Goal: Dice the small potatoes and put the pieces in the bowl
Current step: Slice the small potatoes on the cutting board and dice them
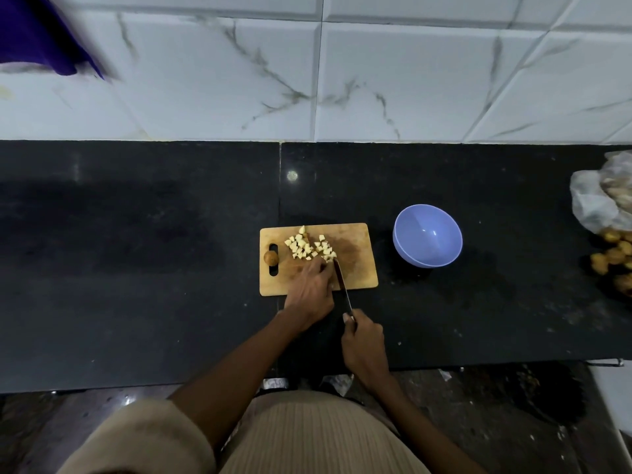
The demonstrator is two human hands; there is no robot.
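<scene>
A wooden cutting board [355, 268] lies on the dark bench [136, 268], with a pile of diced potato pieces [307, 247] gathered on its far half. One whole small potato [271, 258] rests at the board's left edge, beside the handle slot. The left hand [309, 292] sits on the board with its fingers [319, 265] drawn together and pressed down at the near edge of the pile, apparently steadying the last uncut portion; what lies under them cannot be made out. The right hand [364, 343] grips the handle of a knife [342, 283], fingers curled around it, the blade running forward just beside the left hand with its tip at the pile. The blue bowl [427, 236] stands on the bench to the right, apart from the board, and appears to hold nothing. More potatoes [615, 254] spill from a plastic bag [602, 196] at the far right edge. Judged status: dicing in progress, transfer not begun. Principal hazard: the blade lies very close to the left knuckles, and a slip on a small piece could cut them. Secondary risks: the whole potato may roll off the board edge, and pieces may scatter over the gap when moved to the bowl.
</scene>
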